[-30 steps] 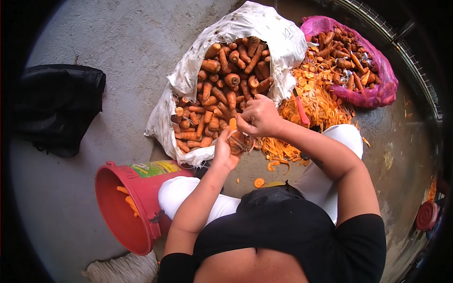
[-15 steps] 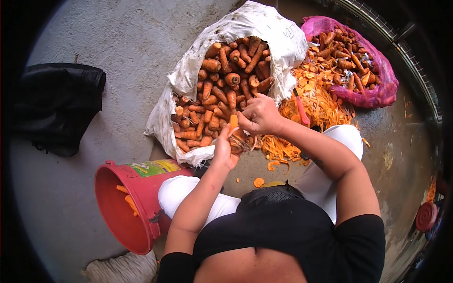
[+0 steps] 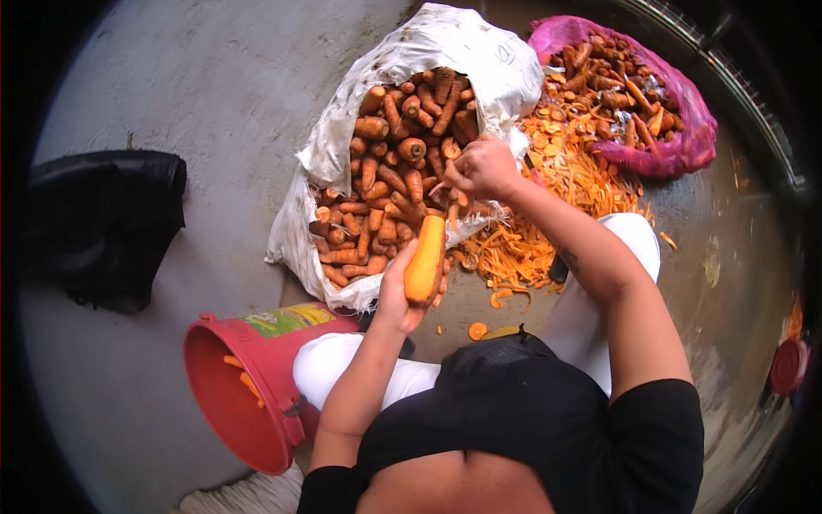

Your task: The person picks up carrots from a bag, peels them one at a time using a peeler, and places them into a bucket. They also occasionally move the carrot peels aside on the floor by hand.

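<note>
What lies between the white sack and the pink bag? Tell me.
In the head view, a heap of carrot peelings and slices lies between them.

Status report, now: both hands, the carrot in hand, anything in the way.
Left hand gripping carrot, bright orange side up. Right hand near open edge of white sack, its hold unclear. No obstruction visible over carrot.
</note>
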A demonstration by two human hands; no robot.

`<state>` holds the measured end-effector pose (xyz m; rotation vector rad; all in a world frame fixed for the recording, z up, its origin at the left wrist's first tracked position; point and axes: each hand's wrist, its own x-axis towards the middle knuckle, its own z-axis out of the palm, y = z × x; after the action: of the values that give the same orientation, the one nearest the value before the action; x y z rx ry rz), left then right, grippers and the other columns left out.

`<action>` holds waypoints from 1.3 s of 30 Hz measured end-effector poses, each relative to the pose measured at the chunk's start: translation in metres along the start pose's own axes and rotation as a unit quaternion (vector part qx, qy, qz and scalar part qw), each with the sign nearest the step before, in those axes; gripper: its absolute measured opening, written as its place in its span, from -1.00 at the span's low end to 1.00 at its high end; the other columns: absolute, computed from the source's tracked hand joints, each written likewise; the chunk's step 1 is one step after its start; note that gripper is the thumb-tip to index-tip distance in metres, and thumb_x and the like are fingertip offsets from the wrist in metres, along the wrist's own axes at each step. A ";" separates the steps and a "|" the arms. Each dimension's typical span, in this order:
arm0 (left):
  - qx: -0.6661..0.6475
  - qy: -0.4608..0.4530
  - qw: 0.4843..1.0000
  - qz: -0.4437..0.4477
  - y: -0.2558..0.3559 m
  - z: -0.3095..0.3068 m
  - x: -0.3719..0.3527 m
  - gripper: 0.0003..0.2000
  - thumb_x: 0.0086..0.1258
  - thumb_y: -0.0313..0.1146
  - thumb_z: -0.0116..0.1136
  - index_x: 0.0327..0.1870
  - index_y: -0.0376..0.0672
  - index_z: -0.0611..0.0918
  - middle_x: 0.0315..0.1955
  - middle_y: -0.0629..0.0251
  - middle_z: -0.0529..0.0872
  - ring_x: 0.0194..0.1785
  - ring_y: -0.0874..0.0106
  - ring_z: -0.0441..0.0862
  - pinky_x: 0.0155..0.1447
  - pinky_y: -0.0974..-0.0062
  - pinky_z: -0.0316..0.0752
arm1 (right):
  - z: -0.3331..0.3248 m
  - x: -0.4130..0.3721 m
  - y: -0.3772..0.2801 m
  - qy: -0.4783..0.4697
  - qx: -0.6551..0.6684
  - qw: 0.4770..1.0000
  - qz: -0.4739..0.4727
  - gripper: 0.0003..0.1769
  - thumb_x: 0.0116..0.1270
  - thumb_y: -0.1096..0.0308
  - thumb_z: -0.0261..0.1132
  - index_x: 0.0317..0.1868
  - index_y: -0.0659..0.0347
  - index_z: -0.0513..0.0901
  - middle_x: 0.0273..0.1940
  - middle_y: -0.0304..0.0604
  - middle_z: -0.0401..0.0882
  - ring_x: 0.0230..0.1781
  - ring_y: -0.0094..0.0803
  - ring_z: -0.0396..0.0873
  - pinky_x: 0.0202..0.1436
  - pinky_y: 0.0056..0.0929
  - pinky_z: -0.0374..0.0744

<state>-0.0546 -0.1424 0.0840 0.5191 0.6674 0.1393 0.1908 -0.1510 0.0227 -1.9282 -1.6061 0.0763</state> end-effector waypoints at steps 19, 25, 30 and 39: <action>-0.104 0.143 0.984 0.006 0.000 -0.018 0.025 -0.68 0.46 -0.11 -0.13 0.00 -0.12 0.51 -0.23 0.27 0.66 -0.21 0.36 0.65 -0.23 0.35 0.56 | -0.020 -0.019 -0.080 0.039 0.149 0.969 -0.194 -0.61 0.09 0.29 0.24 -0.85 0.08 0.42 -0.77 -0.29 0.42 -0.68 -0.33 0.36 -0.50 -0.33 0.27; -0.097 0.177 0.979 -0.004 -0.006 -0.008 0.024 -0.68 0.47 -0.12 -0.16 0.00 -0.15 0.51 -0.18 0.24 0.65 -0.15 0.35 0.63 -0.14 0.35 0.58 | -0.015 -0.024 -0.075 0.022 0.146 0.972 -0.181 -0.61 0.10 0.28 0.22 -0.86 0.08 0.43 -0.78 -0.28 0.43 -0.68 -0.32 0.36 -0.51 -0.36 0.28; -0.069 0.125 0.990 0.019 -0.012 -0.023 0.027 -0.66 0.47 -0.11 -0.15 0.00 -0.17 0.51 -0.23 0.23 0.63 -0.22 0.33 0.63 -0.22 0.36 0.60 | -0.003 -0.024 -0.064 0.041 0.146 0.974 -0.168 -0.62 0.10 0.26 0.20 -0.85 0.06 0.49 -0.78 -0.28 0.43 -0.73 -0.33 0.36 -0.51 -0.34 0.34; 0.034 0.051 0.998 0.023 0.000 0.007 0.000 -0.62 0.53 -0.06 -0.25 0.08 -0.16 0.46 -0.28 0.19 0.64 -0.30 0.39 0.61 -0.35 0.46 0.54 | 0.002 -0.003 0.007 -0.010 -0.105 0.992 0.072 -0.51 0.26 0.08 0.07 -0.75 0.10 0.64 -0.79 -0.17 0.48 -0.73 -0.21 0.48 -0.25 -0.28 0.47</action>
<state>-0.0497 -0.1455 0.0887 0.5964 0.7631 0.1872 0.1953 -0.1537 0.0163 -2.2097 -1.5379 -0.0163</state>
